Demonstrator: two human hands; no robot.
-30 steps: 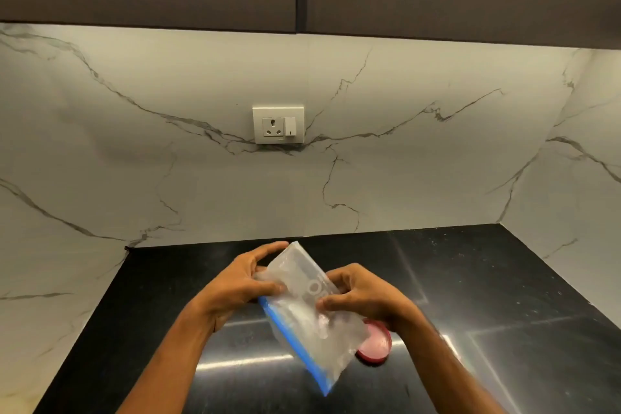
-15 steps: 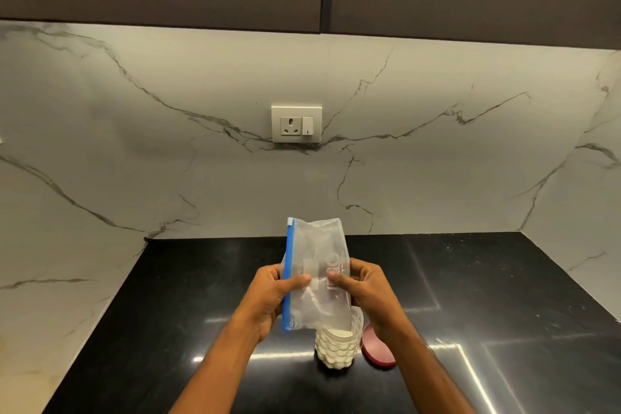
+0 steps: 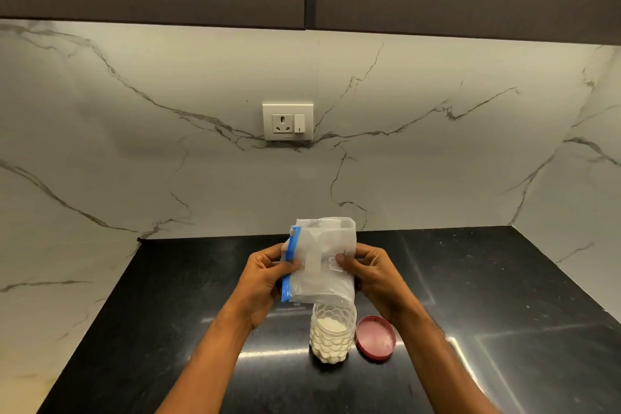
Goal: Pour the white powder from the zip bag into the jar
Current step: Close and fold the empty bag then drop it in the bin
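Note:
A clear zip bag (image 3: 321, 259) with a blue zip strip down its left edge is held upright in the air, and it looks nearly empty. My left hand (image 3: 267, 279) pinches its left side at the blue strip. My right hand (image 3: 371, 274) pinches its right side with thumb in front. Directly below the bag stands an open, clear textured jar (image 3: 332, 334) on the black counter, holding white powder up to most of its height.
A pink-red lid (image 3: 375, 337) lies flat on the black counter (image 3: 504, 296) just right of the jar. Marble walls close the counter at the back, left and right. A wall socket (image 3: 288, 122) sits above; dark cabinets hang overhead.
The bag turned from a slanted position to upright with the blue strip on the left, and both hands lifted it, so the jar and lid below now show.

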